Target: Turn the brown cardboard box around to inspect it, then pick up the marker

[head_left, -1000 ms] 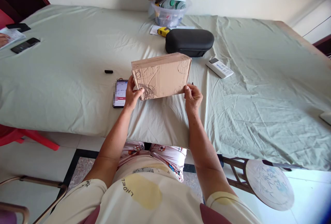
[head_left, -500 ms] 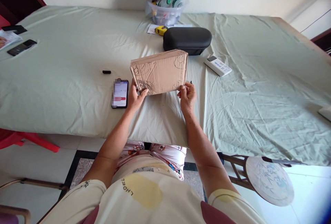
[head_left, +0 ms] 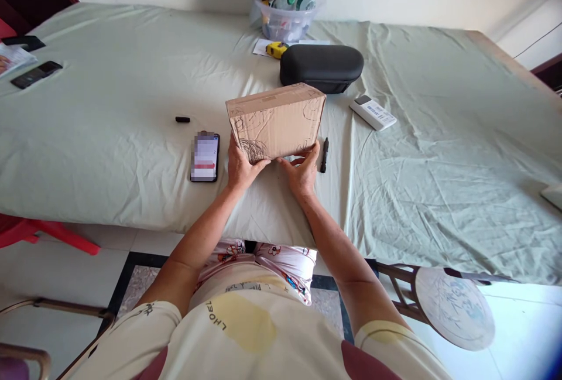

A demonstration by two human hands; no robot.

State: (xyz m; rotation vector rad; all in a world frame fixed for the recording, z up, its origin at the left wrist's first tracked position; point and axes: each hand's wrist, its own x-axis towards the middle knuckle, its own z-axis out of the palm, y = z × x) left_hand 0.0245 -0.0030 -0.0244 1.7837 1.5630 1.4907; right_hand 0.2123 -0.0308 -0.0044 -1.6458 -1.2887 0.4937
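Observation:
Between my two hands is a brown cardboard box (head_left: 281, 125) with dark scribbles and curls drawn at the corners of its near face. My left hand (head_left: 241, 166) grips its lower left corner, thumb along the bottom edge. At the lower right, my right hand (head_left: 302, 172) holds the box with its thumb under the near edge. A black marker (head_left: 324, 156) lies on the cloth just right of my right hand, touching nothing I hold. To the left of my left hand lies a lit phone (head_left: 205, 157), with a small black pen cap (head_left: 182, 119) above it.
A black hard case (head_left: 322, 68) lies behind the box, beside a yellow tape measure (head_left: 276, 49). A white device (head_left: 373, 113) is to the right. At the back, a clear plastic tub (head_left: 287, 20) stands by the wall. A round stool (head_left: 454, 308) is below the table's edge.
My right hand has let go of the marker, which now lies on the cloth, and has shifted left along the box's bottom edge. The box has tipped, showing more of its top.

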